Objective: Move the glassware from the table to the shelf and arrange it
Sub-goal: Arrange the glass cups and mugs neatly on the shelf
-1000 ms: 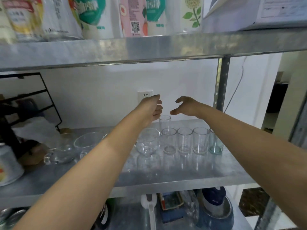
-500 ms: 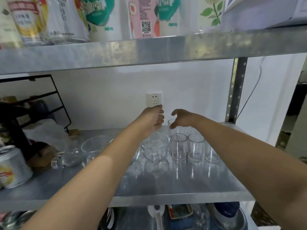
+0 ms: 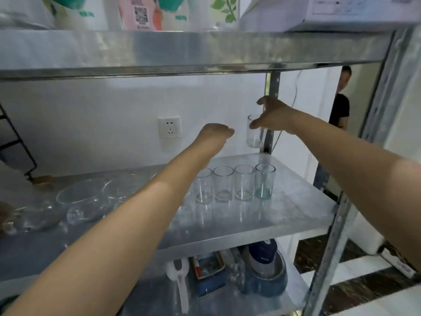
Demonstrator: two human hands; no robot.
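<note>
My right hand point(image 3: 274, 117) grips the rim of a small clear glass point(image 3: 254, 135) and holds it in the air above the back right of the metal shelf point(image 3: 284, 215). Below it a row of several small glasses point(image 3: 234, 183) stands upright on the shelf; the rightmost one point(image 3: 264, 182) is tinted green. My left hand point(image 3: 215, 133) hovers above the row's left end with fingers curled and nothing in it. Glass bowls point(image 3: 84, 195) and a glass jug point(image 3: 79, 213) sit on the shelf's left part, partly behind my left forearm.
An upper shelf point(image 3: 182, 51) with cartons hangs close overhead. A shelf upright point(image 3: 271, 115) stands just behind the held glass. A black wire rack point(image 3: 16, 142) is at the far left. A wall socket point(image 3: 169, 127) sits behind. A person point(image 3: 340, 106) stands in the doorway at right.
My right hand has closed on a glass at the back of the row and lifted it up and to the right. My left hand stays hovering, curled. The view shifted right.
</note>
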